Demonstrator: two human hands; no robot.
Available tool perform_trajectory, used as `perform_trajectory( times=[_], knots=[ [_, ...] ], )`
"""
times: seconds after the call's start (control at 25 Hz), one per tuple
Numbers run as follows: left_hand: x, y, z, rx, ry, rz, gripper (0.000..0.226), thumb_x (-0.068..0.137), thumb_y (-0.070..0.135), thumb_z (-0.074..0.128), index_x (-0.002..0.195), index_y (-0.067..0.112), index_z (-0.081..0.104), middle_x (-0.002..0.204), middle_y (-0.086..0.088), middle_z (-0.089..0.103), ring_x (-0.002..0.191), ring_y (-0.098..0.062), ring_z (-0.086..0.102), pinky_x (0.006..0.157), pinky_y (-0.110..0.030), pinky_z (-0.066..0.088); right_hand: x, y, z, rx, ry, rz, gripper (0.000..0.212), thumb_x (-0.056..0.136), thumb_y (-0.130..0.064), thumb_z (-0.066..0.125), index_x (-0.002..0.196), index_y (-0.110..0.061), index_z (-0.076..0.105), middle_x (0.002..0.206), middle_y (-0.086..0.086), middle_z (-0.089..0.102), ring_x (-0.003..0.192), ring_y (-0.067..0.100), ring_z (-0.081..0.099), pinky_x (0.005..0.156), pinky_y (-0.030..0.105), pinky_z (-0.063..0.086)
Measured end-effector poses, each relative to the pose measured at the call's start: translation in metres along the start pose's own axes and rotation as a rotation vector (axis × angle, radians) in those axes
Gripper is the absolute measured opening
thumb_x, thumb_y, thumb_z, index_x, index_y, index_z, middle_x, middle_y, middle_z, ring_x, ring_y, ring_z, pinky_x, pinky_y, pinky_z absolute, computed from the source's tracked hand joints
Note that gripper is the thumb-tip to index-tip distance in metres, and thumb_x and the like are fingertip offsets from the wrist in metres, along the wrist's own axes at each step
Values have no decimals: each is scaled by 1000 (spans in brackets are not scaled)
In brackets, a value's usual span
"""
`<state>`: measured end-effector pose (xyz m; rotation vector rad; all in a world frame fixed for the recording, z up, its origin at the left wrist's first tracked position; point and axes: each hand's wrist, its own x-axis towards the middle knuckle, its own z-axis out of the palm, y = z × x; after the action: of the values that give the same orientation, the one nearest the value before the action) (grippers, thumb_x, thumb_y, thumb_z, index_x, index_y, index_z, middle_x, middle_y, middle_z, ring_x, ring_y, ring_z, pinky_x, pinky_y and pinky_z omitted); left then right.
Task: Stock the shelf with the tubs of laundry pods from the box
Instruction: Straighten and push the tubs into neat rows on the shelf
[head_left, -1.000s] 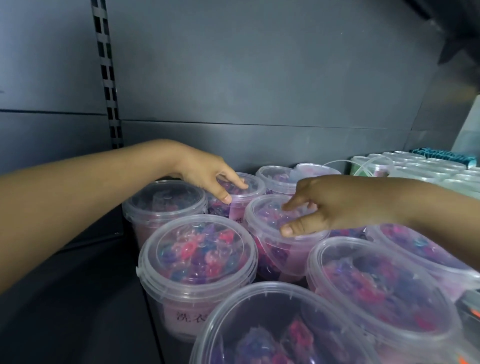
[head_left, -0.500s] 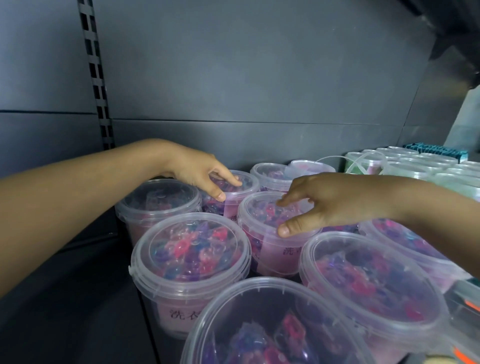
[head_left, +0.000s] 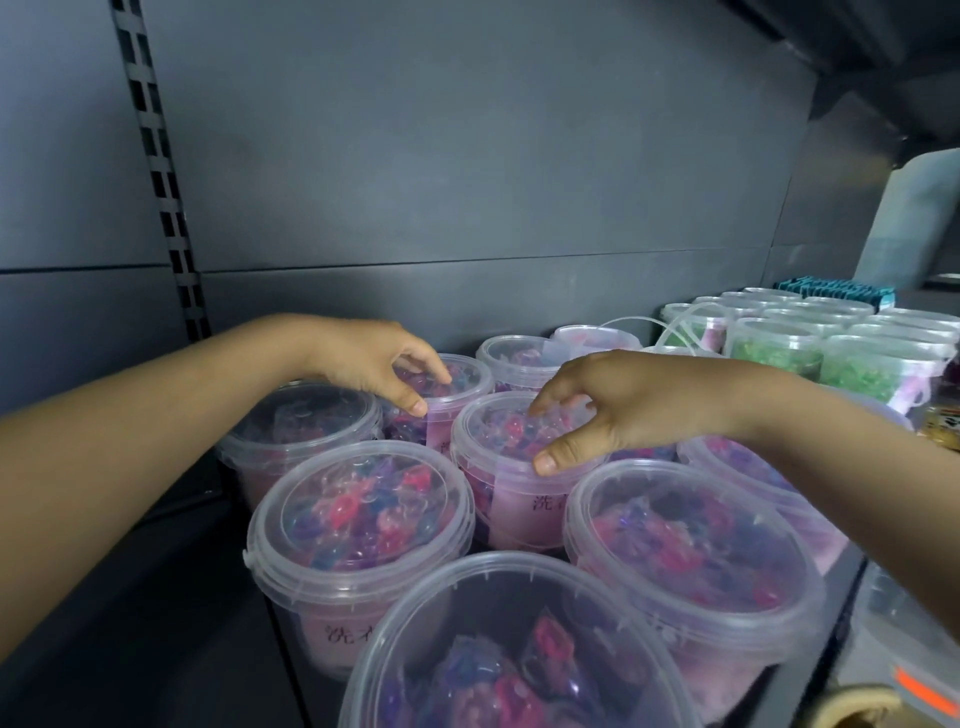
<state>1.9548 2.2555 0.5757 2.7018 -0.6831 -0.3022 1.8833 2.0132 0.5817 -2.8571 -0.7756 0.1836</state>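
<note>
While gripping the eleven o'clock tub (head_left: 457, 382) with left hand (head_left: 371, 364), pinching the centre tub (head_left: 498, 457) with right hand (head_left: 615, 405). Squaring rows, seemingly; next, release and restock.

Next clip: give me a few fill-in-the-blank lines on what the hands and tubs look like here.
The right hand grips the middle tub, whose label is ____.
The left hand grips the rear tub, which stands ____ the middle one.
The far-right tubs hold ____ contents.
The slotted upright is on the ____ side of the view.
Missing words: pink; behind; green; left.
</note>
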Motion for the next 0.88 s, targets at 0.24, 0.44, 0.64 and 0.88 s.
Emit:
perform_trajectory(
  times=[0.24,0.44,0.64,0.88],
  knots=[
    [-26,37,-7,179,334,-35,29,87,26,63,113,12,60,115,-4,64,93,-14,57,84,-22,40,-29,6,1,-125,197,-109,58,80,-48,65,130,-20,54,134,-7,53,124,12,47,98,17,34],
    [-65,104,4,302,545,-114,36,90,27,57,122,10,53,122,-7,60,108,-21,56,91,-25,39,-68,25,-7,-206,326,-204,53,84,-39,65,130,-16,54,137,1,53,126,17,47,100,20,30],
    [-96,186,42,479,558,-275,35,92,29,53,120,9,56,125,-11,58,114,-26,54,93,-28,40,-129,64,-13,-269,307,-234,54,85,-39,63,133,-16,51,140,2,50,127,20,46,101,22,31],
    [-120,284,77,618,473,-512,36,93,35,48,119,10,55,126,-13,55,115,-29,51,94,-32,43,-194,120,-27,-368,236,-206,54,84,-45,60,130,-18,53,131,6,54,119,27,49,98,37,43]
  ],
)
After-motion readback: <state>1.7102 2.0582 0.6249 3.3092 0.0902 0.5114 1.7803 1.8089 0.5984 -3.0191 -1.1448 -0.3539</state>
